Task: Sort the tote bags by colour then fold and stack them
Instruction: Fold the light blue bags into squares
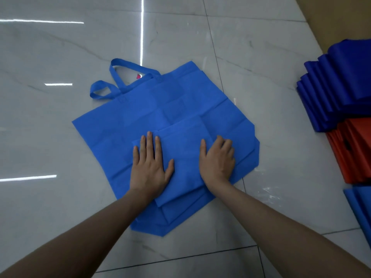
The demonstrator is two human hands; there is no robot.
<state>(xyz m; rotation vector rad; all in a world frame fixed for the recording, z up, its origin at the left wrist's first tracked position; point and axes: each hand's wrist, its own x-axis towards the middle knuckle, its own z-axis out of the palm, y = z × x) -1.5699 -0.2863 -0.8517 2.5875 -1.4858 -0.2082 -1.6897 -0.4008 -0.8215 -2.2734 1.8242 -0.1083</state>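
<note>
On the tiled floor [60, 137] a blue tote bag [180, 93] lies flat, its handles [120, 77] trailing up and left. The left grip [149, 165] presses flat, fingers straight, on a folded blue bag [184, 157] lying on top of it. The right grip [217, 159] curls its fingers over that folded bag's right edge. Far right sit stacked dark blue bags [337, 87], with red bags [353, 151] just below them.

Bright, cool, even light from overhead. The glossy floor [261, 57] mirrors strip lamps as white streaks [142, 27] at nine, ten and twelve o'clock, the last blown out. Shadows are faint and soft. The folded blue bag [184, 167] at centre is sharp; wide-angle bending grows toward the edges, and the stacked bags [341, 87] at three o'clock look soft
</note>
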